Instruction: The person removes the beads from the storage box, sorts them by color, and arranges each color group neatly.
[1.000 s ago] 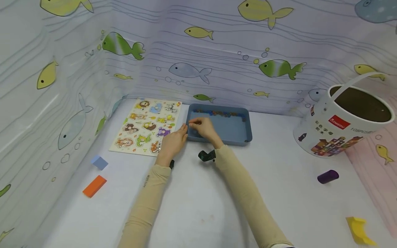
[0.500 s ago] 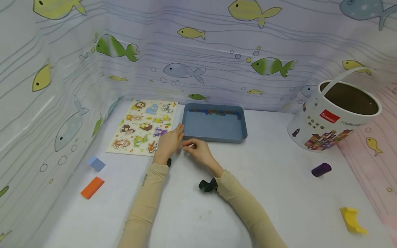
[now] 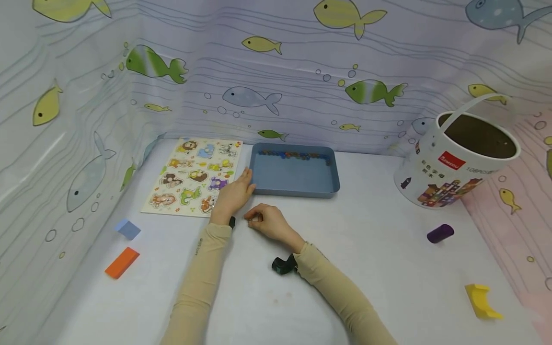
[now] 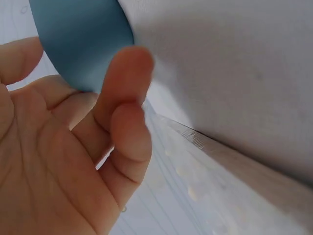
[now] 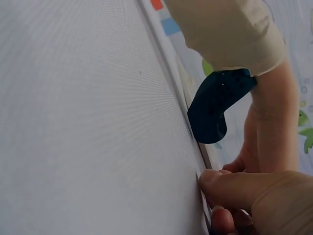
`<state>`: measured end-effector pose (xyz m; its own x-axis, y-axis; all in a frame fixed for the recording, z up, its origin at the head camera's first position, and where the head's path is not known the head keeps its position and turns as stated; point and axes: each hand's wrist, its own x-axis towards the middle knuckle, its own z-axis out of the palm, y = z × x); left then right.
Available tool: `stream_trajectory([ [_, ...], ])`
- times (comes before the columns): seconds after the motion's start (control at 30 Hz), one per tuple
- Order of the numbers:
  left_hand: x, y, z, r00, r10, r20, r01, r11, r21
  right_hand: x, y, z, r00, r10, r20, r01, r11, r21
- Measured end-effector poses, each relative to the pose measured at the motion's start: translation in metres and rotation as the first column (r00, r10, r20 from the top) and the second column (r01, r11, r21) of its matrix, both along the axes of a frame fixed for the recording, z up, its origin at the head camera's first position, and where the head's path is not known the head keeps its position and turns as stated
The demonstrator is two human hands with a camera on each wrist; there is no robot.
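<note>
Beside the near-left corner of a blue-grey tray [image 3: 297,184], my left hand [image 3: 233,197] lies with its fingers extended. In the left wrist view, its fingers [image 4: 129,78] overlap the view of the tray's wall; contact is unclear. My right hand [image 3: 271,223] is low over the white table, just in front of the tray, thumb and fingers curled together. Close up, my right thumb [image 5: 234,188] and fingers seem to pinch a thin pale piece [image 5: 203,205], mostly hidden. Small blue and brown beads [image 3: 289,155] line the tray's far side.
An animal puzzle board [image 3: 185,191] lies left of the tray. Blue [image 3: 128,229] and orange [image 3: 122,262] blocks lie at left; a purple cylinder [image 3: 440,233] and yellow arch [image 3: 482,301] at right. A white bucket [image 3: 435,177] stands at back right. A fish-print curtain [image 3: 293,96] surrounds the table.
My right hand has left the tray's left end and come back toward me over the table. My left hand stays by the tray's left side. The head view has shifted slightly.
</note>
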<state>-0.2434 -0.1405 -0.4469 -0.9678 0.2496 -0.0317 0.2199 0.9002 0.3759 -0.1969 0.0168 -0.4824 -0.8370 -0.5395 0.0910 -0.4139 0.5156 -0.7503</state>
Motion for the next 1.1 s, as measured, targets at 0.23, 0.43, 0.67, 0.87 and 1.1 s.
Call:
stream_trajectory([
  [0.23,-0.004,0.0,0.0,0.999,-0.01,0.038,0.01,1.0,-0.001,-0.003,0.003,0.005,0.999,0.029,0.018,-0.029,1.0,0.006],
  [0.43,-0.006,0.001,-0.001,0.999,-0.015,0.039,0.016,1.0,-0.012,-0.021,0.021,0.03,0.992,0.005,0.128,-0.002,1.0,-0.025],
  [0.67,-0.005,-0.001,-0.001,1.0,0.011,0.023,-0.011,1.0,-0.017,-0.071,0.04,0.065,0.98,-0.062,0.189,0.086,0.989,-0.119],
  [0.87,-0.004,-0.003,0.002,0.999,0.025,-0.031,-0.026,0.999,-0.047,-0.12,0.033,0.078,0.938,-0.176,0.298,0.248,0.942,-0.225],
  [1.1,0.002,0.002,0.002,0.998,0.012,-0.068,-0.017,0.998,-0.061,-0.152,0.024,0.066,0.816,-0.35,0.461,0.456,0.879,-0.139],
])
